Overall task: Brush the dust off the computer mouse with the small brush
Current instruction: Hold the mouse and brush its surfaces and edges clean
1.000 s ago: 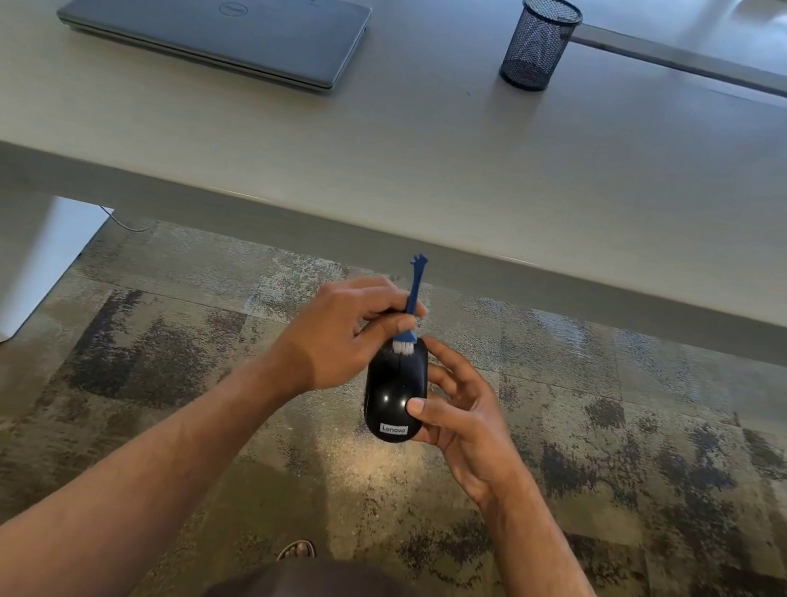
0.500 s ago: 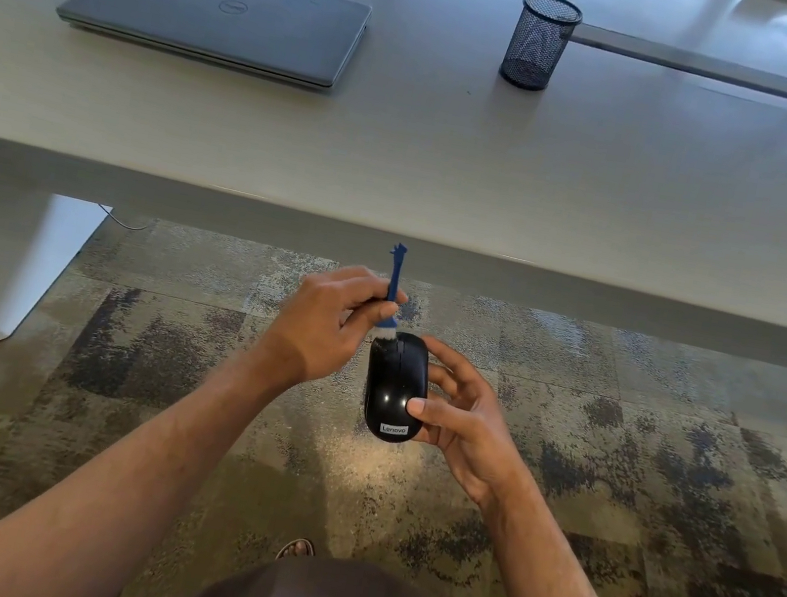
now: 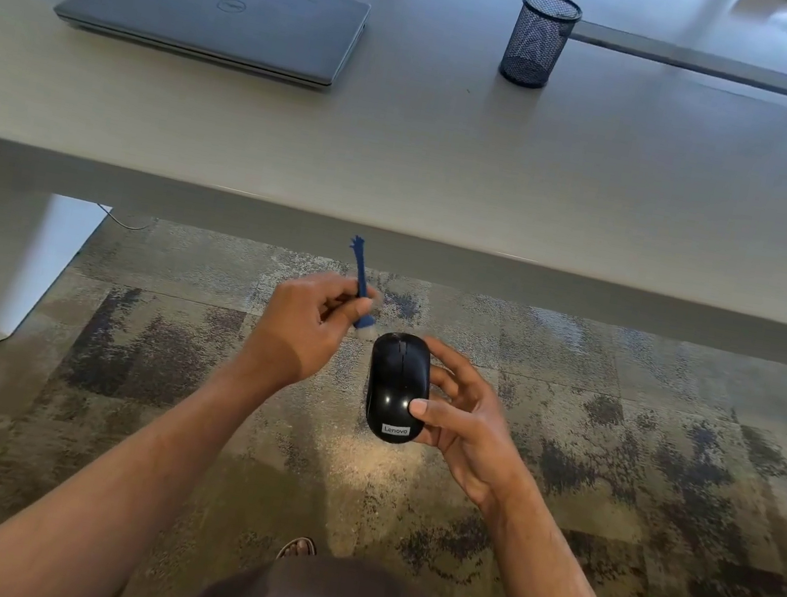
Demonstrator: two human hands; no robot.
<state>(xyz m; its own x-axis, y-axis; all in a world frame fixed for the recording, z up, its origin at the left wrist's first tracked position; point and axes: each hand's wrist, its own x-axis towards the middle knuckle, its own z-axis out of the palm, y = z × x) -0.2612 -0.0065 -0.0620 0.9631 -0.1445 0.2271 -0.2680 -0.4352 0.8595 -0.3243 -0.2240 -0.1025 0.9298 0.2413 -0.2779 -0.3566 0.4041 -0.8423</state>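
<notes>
The black computer mouse (image 3: 397, 387) sits in the air below the near edge of the table (image 3: 455, 163), over a mottled carpet (image 3: 664, 474), held lengthwise with its glossy top facing up and a small white label with the word Lenovo at the near end. The right hand (image 3: 460, 416) cradles it from the right side: the thumb lies across the near part of the top, and the other fingers (image 3: 449, 359) curl round the far right edge and underneath. Just beside the mouse's far left corner is the small brush (image 3: 362, 293), a thin blue handle with a pale tuft of bristles at its lower end; the bristles hang close to the mouse, but whether they touch it cannot be told. The left hand (image 3: 307, 320) pinches the brush's handle between thumb and curled fingers, so that the handle tilts up and away from the person. On the table, well apart from the hands, a closed grey laptop (image 3: 215, 10) lies at the far left and a dark mesh pen cup (image 3: 539, 38) stands upright to the right of it. At the bottom edge, part of the person's grey clothing and a sandalled foot on the carpet show.
</notes>
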